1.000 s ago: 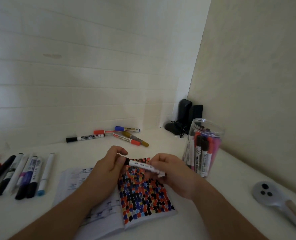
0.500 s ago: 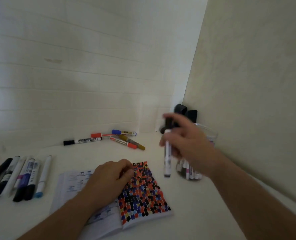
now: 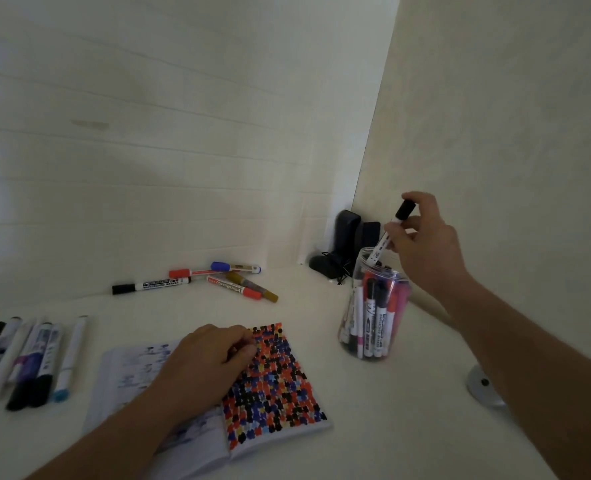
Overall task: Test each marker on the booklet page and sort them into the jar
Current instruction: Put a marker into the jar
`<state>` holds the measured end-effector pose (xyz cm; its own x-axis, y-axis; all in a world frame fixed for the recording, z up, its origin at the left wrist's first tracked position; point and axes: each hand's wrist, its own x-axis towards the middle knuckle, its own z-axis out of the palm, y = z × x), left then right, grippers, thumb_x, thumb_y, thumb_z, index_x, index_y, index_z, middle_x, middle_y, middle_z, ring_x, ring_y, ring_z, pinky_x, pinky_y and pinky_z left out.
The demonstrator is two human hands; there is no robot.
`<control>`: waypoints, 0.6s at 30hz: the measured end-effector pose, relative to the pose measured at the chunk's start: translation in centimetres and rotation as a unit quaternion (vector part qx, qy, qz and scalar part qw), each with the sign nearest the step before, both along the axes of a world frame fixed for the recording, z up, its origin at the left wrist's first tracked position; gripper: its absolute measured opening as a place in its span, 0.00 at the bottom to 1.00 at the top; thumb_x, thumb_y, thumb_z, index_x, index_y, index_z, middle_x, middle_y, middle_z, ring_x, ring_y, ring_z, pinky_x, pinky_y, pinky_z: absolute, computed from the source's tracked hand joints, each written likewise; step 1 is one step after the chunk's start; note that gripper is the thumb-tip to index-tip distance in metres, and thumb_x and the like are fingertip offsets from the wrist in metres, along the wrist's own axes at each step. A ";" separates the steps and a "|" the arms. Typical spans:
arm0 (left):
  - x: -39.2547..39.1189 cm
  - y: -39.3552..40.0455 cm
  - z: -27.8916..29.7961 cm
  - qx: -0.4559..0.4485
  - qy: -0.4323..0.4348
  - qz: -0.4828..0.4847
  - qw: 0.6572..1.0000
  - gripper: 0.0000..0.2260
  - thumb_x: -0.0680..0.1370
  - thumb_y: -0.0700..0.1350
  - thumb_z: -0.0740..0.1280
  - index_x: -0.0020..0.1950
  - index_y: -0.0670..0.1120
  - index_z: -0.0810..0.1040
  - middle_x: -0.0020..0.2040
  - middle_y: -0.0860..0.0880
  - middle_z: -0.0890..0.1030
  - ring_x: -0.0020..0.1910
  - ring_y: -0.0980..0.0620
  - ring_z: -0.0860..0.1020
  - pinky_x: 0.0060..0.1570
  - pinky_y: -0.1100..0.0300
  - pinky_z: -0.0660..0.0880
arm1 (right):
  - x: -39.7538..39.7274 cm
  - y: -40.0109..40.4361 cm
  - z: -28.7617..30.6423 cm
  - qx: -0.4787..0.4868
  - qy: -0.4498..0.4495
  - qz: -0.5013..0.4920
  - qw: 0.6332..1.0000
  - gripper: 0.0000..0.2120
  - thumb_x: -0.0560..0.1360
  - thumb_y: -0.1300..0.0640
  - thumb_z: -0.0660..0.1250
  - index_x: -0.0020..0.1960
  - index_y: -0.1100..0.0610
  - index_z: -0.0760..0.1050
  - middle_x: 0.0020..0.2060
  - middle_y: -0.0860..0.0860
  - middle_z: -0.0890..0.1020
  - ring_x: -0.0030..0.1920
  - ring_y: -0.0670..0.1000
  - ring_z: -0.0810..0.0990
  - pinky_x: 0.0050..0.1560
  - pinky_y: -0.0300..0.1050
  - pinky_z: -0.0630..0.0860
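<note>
Two hands work here. Your left hand (image 3: pixel 207 358) rests on the open booklet (image 3: pixel 273 382), its fingers (image 3: pixel 243 342) loosely curled and holding nothing, their tips on the page of small black, red, blue and orange blots. Left of those fingers, a row of markers (image 3: pixel 27 358) lies side by side on the white counter (image 3: pixel 373 427). Farther off, your right hand (image 3: pixel 422 244) hovers over the clear plastic jar (image 3: pixel 373 306), fingers (image 3: pixel 396 242) pinching a black-capped white marker (image 3: pixel 389 237), its lower end dipping through the jar's open mouth. Below those fingers, the round jar holds many upright markers. Beyond the left fingers, five loose markers (image 3: pixel 197 280) lie scattered by the wall.
</note>
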<state>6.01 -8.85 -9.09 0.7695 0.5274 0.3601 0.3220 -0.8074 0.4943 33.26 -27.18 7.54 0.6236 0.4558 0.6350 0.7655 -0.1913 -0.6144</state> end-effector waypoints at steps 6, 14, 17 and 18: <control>0.1 0.2 -0.2 0.002 0.000 0.001 1.000 0.09 0.84 0.59 0.59 0.54 0.61 0.77 0.45 0.63 0.79 0.49 0.63 0.73 0.52 0.59 0.73 | 0.3 1.1 0.4 -0.024 0.025 0.015 0.999 0.18 0.81 0.51 0.70 0.65 0.39 0.66 0.49 0.48 0.84 0.42 0.53 0.88 0.49 0.57 0.85; 0.3 0.6 -0.6 0.002 -0.009 -0.008 1.000 0.08 0.83 0.60 0.60 0.51 0.61 0.77 0.40 0.61 0.79 0.45 0.61 0.75 0.47 0.58 0.73 | 0.4 0.8 0.7 -0.068 -0.026 -0.004 0.997 0.16 0.81 0.54 0.69 0.64 0.45 0.65 0.48 0.51 0.82 0.39 0.53 0.87 0.48 0.56 0.85; 0.4 0.6 -0.5 0.007 -0.013 -0.009 1.000 0.09 0.83 0.59 0.60 0.50 0.60 0.78 0.39 0.60 0.79 0.42 0.61 0.75 0.46 0.58 0.74 | 0.1 0.8 0.5 -0.077 -0.065 -0.007 0.995 0.17 0.82 0.55 0.68 0.66 0.47 0.65 0.49 0.53 0.82 0.41 0.54 0.85 0.45 0.55 0.84; 0.4 0.6 -0.4 0.006 -0.014 -0.010 1.000 0.10 0.83 0.59 0.60 0.50 0.60 0.78 0.38 0.60 0.79 0.42 0.61 0.76 0.46 0.58 0.74 | 0.0 0.8 0.4 -0.074 -0.065 -0.003 0.995 0.17 0.82 0.56 0.67 0.66 0.47 0.65 0.49 0.54 0.82 0.42 0.54 0.84 0.44 0.54 0.84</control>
<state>6.36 -8.27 -9.53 0.7691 0.5073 0.3887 0.2917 -0.8198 0.4928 33.27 -26.34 7.94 0.5432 0.5471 0.6370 0.8355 -0.2774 -0.4743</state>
